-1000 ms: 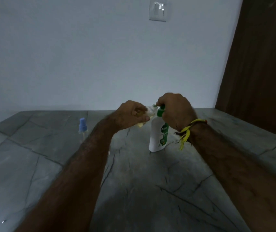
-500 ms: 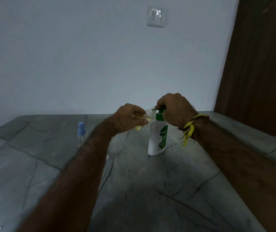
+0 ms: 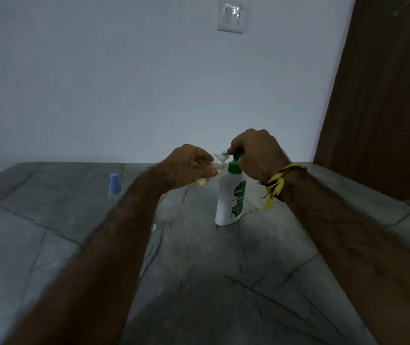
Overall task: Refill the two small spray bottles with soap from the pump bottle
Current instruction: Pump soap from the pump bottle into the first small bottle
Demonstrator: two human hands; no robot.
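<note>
While hands work, blue-capped spray bottle (image 3: 114,188) stands behind left forearm (image 3: 114,235).

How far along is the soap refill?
Done: nothing clearly finished. In hand: the left hand holds a small clear bottle, yellowish liquid inside, at the nozzle of the pump bottle, whose pump head the right hand covers. Left: the blue-capped spray bottle stands capped on the counter, apparently untouched.
</note>
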